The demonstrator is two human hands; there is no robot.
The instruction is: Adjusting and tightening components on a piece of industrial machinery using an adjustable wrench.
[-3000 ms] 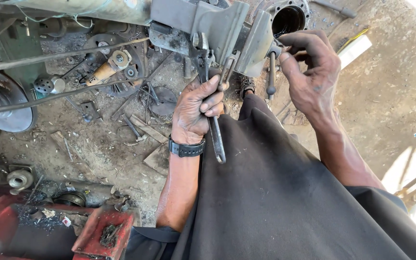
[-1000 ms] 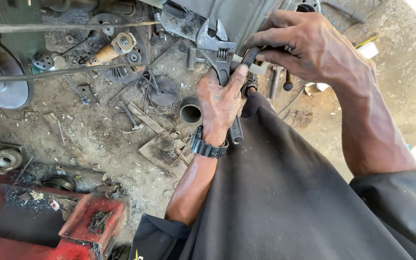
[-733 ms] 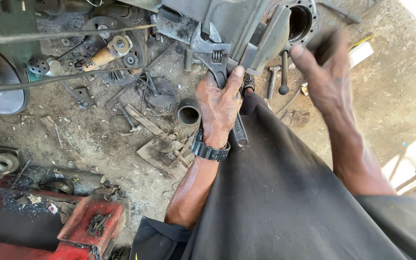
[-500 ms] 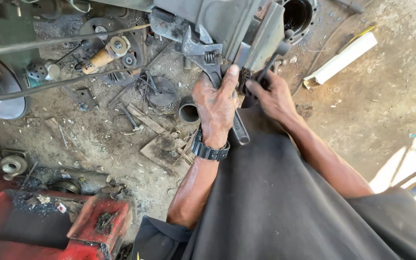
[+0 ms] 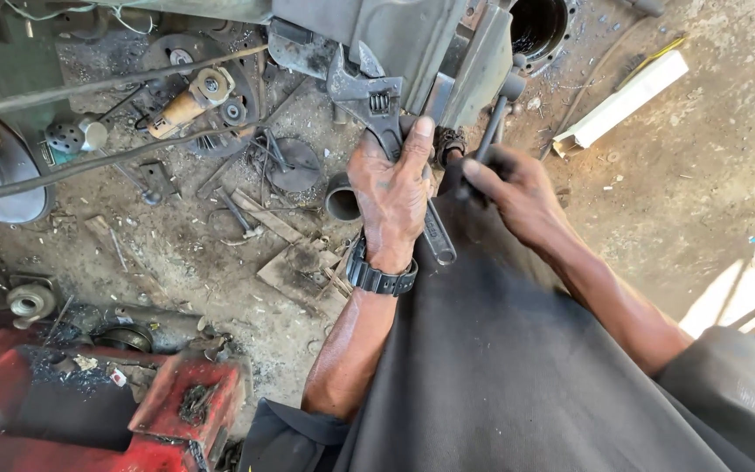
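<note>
Head view: my left hand (image 5: 392,194) is clamped around the adjustable wrench (image 5: 386,131), its head on the grey housing (image 5: 412,44); right hand (image 5: 517,188) grips a socket bar (image 5: 493,131); wrench looks heavy, stiff, greasy, best held low on the handle

Adjustable wrench (image 5: 391,131): dull grey metal, greasy. Housing (image 5: 412,39): matt painted metal. Ground (image 5: 176,262): rough dirt.

Bright daylight, blown-out glare at right edge, slight wide-angle distortion.

red toolbox (image 5: 181,406), white tube (image 5: 622,100), short pipe (image 5: 341,197)
</note>
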